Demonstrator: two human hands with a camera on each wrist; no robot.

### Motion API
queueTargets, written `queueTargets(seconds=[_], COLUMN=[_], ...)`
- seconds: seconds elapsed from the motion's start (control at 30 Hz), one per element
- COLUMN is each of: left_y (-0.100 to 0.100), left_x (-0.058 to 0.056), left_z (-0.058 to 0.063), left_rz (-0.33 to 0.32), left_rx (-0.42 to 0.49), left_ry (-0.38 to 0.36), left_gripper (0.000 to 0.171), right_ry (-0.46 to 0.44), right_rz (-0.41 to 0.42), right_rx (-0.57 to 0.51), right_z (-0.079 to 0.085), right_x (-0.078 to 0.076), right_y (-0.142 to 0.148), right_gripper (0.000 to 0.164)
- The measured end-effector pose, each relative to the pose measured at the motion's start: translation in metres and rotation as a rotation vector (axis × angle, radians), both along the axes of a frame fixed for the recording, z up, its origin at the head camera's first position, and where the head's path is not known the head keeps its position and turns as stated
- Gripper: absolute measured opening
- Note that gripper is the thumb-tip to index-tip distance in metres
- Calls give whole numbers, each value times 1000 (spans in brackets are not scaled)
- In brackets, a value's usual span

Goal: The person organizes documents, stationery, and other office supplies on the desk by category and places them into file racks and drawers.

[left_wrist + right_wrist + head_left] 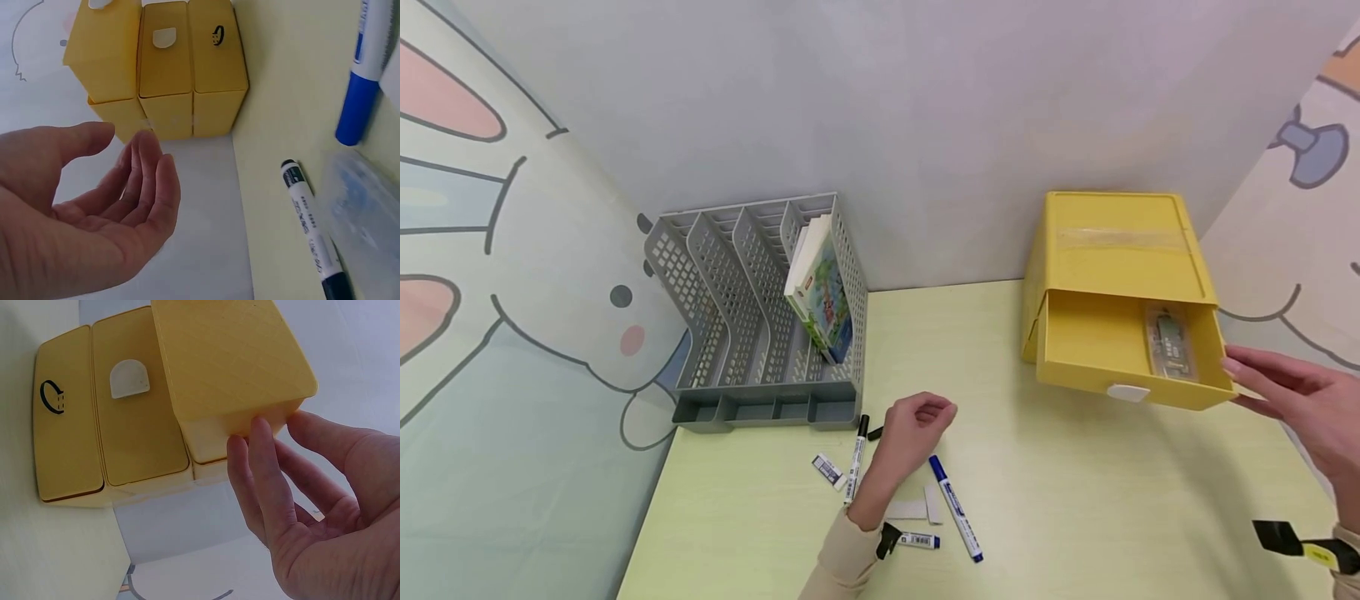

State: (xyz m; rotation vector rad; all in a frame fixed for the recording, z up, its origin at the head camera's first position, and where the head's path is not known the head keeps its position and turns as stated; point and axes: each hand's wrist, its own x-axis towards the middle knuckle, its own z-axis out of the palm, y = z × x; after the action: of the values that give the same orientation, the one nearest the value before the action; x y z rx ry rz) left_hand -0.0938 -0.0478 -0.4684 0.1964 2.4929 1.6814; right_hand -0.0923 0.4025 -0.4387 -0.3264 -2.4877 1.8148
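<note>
A yellow drawer (1090, 379) with a white tab is pulled out of the yellow cabinet (1116, 221). Inside, at its right, lies a clear packet (1171, 346) with a dark item in it. My right hand (1300, 400) holds the drawer's right side, thumb at the top edge and fingers against the outer wall (212, 437). My left hand (913, 433) hovers over the table, fingers loosely curled around nothing, as the left wrist view confirms (106, 200). Near it lie a blue-capped marker (957, 508), a black-capped marker (856, 458) and a small white-and-dark block (829, 472).
A grey file rack (760, 392) with books (823, 292) in its right slot stands at the back left. Another marker (919, 540) and white strips (932, 505) lie by the left wrist. Two lower drawers (137, 437) in the cabinet are closed.
</note>
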Motion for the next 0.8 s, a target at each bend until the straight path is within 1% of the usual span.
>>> queueTargets(seconds=[0.1, 0.27, 0.43, 0.63, 0.7, 0.8], left_y=[-11, -29, -44, -57, -59, -63], left_x=[4, 9, 15, 20, 22, 23], left_z=[-9, -21, -32, -45, -48, -53], left_rz=[21, 43, 84, 138, 139, 122], left_rx=[-10, -41, -100, -209, -233, -247], left_ry=[-24, -35, -41, -64, -68, -64], left_gripper=[20, 20, 19, 18, 19, 22], right_ry=[-16, 0, 8, 6, 10, 13], right_rz=[-4, -6, -7, -9, -10, -11], right_rx=[13, 6, -3, 16, 17, 1], right_z=[1, 1, 0, -1, 0, 0], right_x=[0, 0, 1, 1, 1, 1], right_y=[0, -1, -1, -1, -1, 0], right_gripper=[32, 33, 33, 30, 30, 32])
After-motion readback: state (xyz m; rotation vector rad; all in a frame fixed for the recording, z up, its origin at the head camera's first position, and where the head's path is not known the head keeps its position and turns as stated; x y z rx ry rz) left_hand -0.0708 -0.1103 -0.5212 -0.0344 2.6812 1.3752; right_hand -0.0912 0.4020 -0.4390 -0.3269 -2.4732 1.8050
